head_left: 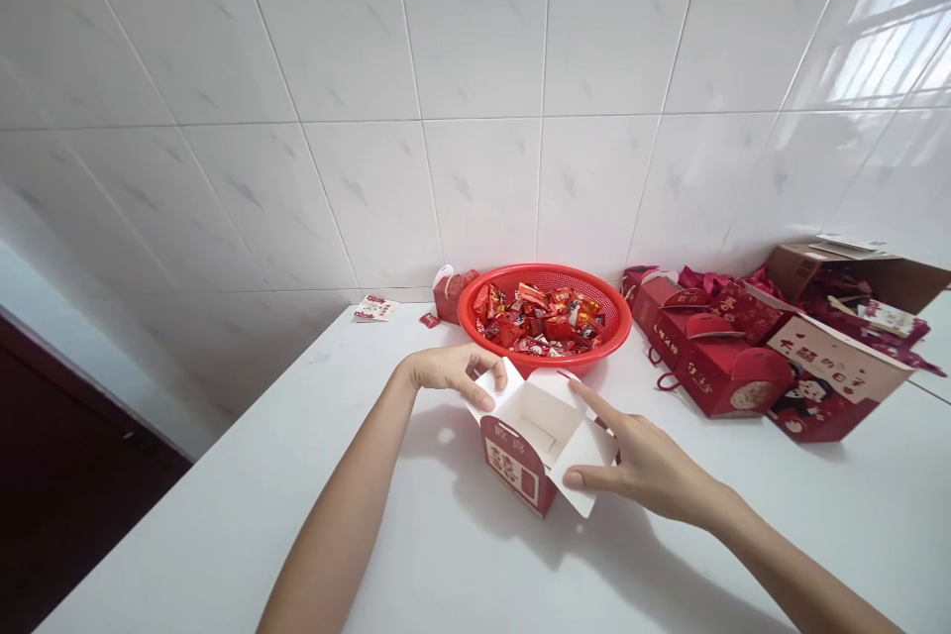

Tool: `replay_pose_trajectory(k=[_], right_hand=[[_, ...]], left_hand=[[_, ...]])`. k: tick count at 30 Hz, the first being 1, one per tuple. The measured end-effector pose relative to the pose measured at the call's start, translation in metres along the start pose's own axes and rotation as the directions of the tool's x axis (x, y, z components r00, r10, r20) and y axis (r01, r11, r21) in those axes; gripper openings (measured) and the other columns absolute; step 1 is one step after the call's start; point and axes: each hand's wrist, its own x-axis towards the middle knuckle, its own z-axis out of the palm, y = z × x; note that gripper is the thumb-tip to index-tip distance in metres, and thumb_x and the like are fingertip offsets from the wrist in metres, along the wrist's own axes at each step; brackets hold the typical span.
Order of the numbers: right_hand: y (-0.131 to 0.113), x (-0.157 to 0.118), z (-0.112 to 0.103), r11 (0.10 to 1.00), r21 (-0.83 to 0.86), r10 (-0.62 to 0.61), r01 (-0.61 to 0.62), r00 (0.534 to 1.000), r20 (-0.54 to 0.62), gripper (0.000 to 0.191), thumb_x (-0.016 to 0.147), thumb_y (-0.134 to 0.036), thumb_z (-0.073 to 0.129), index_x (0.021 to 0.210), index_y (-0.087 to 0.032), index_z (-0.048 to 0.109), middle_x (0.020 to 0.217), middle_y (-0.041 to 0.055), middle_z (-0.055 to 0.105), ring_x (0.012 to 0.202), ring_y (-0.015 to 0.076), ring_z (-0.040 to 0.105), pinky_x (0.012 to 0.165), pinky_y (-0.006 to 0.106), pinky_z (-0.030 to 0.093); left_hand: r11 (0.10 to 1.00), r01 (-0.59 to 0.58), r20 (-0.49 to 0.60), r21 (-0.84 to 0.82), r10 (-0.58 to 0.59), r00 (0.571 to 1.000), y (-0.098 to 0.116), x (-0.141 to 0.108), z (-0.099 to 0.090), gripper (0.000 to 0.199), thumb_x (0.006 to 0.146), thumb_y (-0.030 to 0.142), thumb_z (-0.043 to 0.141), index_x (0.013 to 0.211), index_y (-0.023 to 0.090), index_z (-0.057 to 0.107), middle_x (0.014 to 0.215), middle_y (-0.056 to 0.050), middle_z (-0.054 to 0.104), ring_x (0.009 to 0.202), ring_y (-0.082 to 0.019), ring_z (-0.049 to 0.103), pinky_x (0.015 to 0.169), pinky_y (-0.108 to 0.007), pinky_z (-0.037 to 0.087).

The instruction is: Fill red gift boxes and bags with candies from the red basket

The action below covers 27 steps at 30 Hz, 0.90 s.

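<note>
A small red and white paper box [514, 461] stands on the white table with its top open and its white inside showing. My left hand [457, 374] pinches the white flap at the box's left back corner between thumb and fingers. On the other side, my right hand [631, 456] grips the right flap, its thumb on the inner face and its index finger reaching along the back edge. Just behind the box sits a red plastic basket [546, 364] full of red wrapped sweets [539, 317].
Several closed red gift boxes [702, 357] and a larger printed box [836, 376] stand at the right, with a brown carton [913, 279] behind. Near the tiled wall [482, 188] are a small red box [450, 297], a loose sweet [429, 320] and a printed card [373, 308].
</note>
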Motion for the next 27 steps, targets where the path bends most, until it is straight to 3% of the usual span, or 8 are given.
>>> replay_pose_trajectory(k=[3, 7, 10, 14, 18, 21, 24, 27], right_hand=[[0.002, 0.004, 0.001, 1.0, 0.019, -0.015, 0.015, 1.0, -0.006, 0.11, 0.073, -0.07, 0.068, 0.16, -0.029, 0.015, 0.101, 0.008, 0.066, 0.086, 0.0281, 0.06, 0.075, 0.032, 0.042], [0.002, 0.003, 0.001, 1.0, 0.029, -0.012, 0.012, 1.0, -0.003, 0.111, 0.073, -0.071, 0.067, 0.16, -0.027, 0.015, 0.101, 0.0084, 0.067, 0.086, 0.0282, 0.06, 0.076, 0.033, 0.043], [0.0, 0.001, 0.001, 1.0, 0.012, -0.016, 0.017, 1.0, -0.027, 0.11, 0.075, -0.071, 0.066, 0.16, -0.027, 0.013, 0.104, 0.0089, 0.068, 0.089, 0.0288, 0.061, 0.077, 0.033, 0.043], [-0.003, 0.0, 0.001, 1.0, -0.016, -0.022, 0.021, 0.999, -0.032, 0.107, 0.078, -0.065, 0.066, 0.161, -0.028, 0.01, 0.108, 0.0089, 0.067, 0.091, 0.0285, 0.061, 0.077, 0.032, 0.042], [-0.006, -0.001, -0.001, 0.998, -0.057, -0.018, 0.017, 1.0, -0.016, 0.106, 0.08, -0.062, 0.065, 0.161, -0.027, 0.007, 0.105, 0.009, 0.068, 0.088, 0.0275, 0.062, 0.076, 0.031, 0.042], [-0.007, -0.003, -0.003, 0.997, -0.07, -0.029, 0.029, 1.0, -0.005, 0.106, 0.08, -0.063, 0.064, 0.161, -0.024, 0.008, 0.104, 0.0095, 0.068, 0.086, 0.0269, 0.062, 0.074, 0.031, 0.042], [-0.007, -0.004, -0.012, 0.995, -0.069, -0.071, 0.07, 0.997, -0.009, 0.101, 0.079, -0.064, 0.066, 0.159, -0.023, 0.021, 0.102, 0.01, 0.069, 0.086, 0.0267, 0.063, 0.072, 0.03, 0.042], [-0.008, 0.003, -0.032, 0.984, -0.043, -0.174, 0.172, 0.984, -0.046, 0.068, 0.082, -0.062, 0.063, 0.136, -0.021, 0.058, 0.097, 0.0095, 0.071, 0.08, 0.0238, 0.064, 0.069, 0.029, 0.042]], left_hand=[[0.997, 0.031, -0.014, -0.074, -0.032, 0.999, -0.008, 0.003, 0.001, 0.045, 0.055, 0.044, 0.089, 0.075, 0.017, 0.06, 0.075, 0.004, 0.054, 0.07, -0.011, 0.045, 0.063, -0.023, 0.036], [0.984, 0.056, 0.029, -0.17, -0.052, 0.998, -0.007, 0.001, 0.0, 0.05, 0.053, 0.049, 0.09, 0.078, 0.018, 0.061, 0.08, 0.002, 0.055, 0.075, -0.012, 0.051, 0.065, -0.022, 0.042], [0.985, 0.107, 0.021, -0.133, -0.106, 0.994, 0.009, -0.007, 0.0, 0.052, 0.06, 0.059, 0.083, 0.088, 0.019, 0.064, 0.091, 0.0, 0.056, 0.084, -0.015, 0.055, 0.066, -0.022, 0.048], [0.951, 0.309, -0.064, 0.0, -0.309, 0.949, 0.042, -0.019, 0.012, 0.053, 0.066, 0.065, 0.076, 0.081, 0.019, 0.054, 0.091, -0.002, 0.057, 0.083, -0.018, 0.063, 0.064, -0.025, 0.053], [0.87, 0.479, -0.149, 0.116, -0.462, 0.874, 0.064, -0.026, 0.022, 0.055, 0.063, 0.059, 0.079, 0.084, 0.02, 0.048, 0.09, -0.002, 0.065, 0.069, -0.02, 0.071, 0.063, -0.029, 0.055], [0.866, 0.489, -0.121, 0.103, -0.477, 0.871, 0.065, -0.027, 0.022, 0.061, 0.054, 0.049, 0.087, 0.092, 0.021, 0.047, 0.086, -0.001, 0.066, 0.069, -0.023, 0.073, 0.067, -0.031, 0.056], [0.885, 0.459, -0.091, 0.08, -0.452, 0.887, 0.059, -0.022, 0.02, 0.066, 0.048, 0.041, 0.09, 0.096, 0.021, 0.048, 0.084, 0.0, 0.065, 0.074, -0.024, 0.072, 0.067, -0.03, 0.055], [0.888, 0.449, -0.104, 0.104, -0.439, 0.893, 0.055, -0.018, 0.02, 0.066, 0.05, 0.038, 0.089, 0.1, 0.02, 0.049, 0.079, 0.001, 0.065, 0.074, -0.022, 0.07, 0.064, -0.027, 0.051]])
